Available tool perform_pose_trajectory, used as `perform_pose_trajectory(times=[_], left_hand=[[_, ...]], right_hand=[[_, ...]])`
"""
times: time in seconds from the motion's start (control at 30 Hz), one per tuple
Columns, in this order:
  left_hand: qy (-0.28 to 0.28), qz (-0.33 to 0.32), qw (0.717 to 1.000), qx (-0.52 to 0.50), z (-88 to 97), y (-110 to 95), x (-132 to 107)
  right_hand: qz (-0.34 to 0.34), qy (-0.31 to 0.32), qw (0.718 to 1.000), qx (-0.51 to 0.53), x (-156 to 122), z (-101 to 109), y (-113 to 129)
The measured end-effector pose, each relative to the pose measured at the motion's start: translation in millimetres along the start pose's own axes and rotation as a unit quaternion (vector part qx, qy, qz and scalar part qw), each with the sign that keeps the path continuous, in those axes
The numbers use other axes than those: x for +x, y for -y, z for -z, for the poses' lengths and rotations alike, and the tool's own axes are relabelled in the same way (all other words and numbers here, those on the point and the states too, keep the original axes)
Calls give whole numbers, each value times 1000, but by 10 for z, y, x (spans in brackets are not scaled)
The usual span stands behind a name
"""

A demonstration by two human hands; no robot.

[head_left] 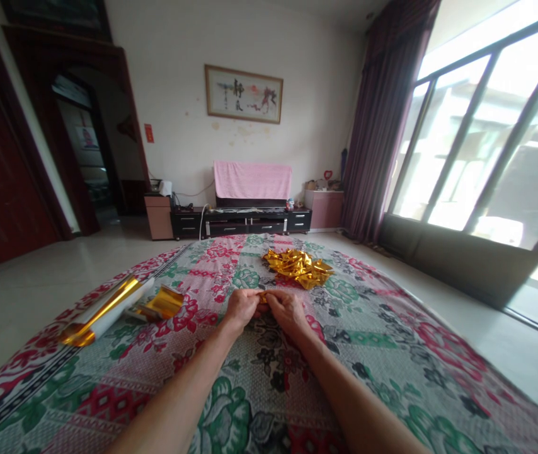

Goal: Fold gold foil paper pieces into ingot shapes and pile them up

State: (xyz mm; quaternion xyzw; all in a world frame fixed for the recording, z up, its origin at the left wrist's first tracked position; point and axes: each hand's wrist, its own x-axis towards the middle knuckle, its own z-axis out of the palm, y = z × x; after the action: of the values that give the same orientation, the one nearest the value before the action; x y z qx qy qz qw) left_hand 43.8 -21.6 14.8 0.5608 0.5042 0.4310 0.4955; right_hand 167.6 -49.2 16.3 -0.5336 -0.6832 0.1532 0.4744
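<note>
My left hand (pixel 243 310) and my right hand (pixel 286 309) meet over the middle of the flowered cloth. Both are closed, pinching a small piece of gold foil (pixel 263 297) between them; most of it is hidden by my fingers. Just beyond my right hand lies a loose pile of folded gold foil pieces (pixel 300 268). Off to the left of my hands rest flat gold foil sheets (pixel 165 302), beside a partly unrolled roll of gold foil (pixel 108 309) with a whitish outer side.
A flowered cloth (pixel 368 372) in red, green and grey covers the broad surface under my hands. Beyond it stands a low black cabinet (pixel 231 227) with a pink cloth (pixel 252 180) draped above. Large windows (pixel 481 132) and a purple curtain (pixel 377 126) are at the right.
</note>
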Motion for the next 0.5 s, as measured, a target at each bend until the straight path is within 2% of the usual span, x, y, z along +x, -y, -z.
perform_pose_trajectory(times=[0.3,0.5], left_hand=[[-9,-5,1000,21,-14,32,27],[-8,-6,1000,10,-22,11,3]], right_hand=[[-18,-13,1000,-14,3,-54,-62],[-26,-24,999,-35,0,-44,-21]])
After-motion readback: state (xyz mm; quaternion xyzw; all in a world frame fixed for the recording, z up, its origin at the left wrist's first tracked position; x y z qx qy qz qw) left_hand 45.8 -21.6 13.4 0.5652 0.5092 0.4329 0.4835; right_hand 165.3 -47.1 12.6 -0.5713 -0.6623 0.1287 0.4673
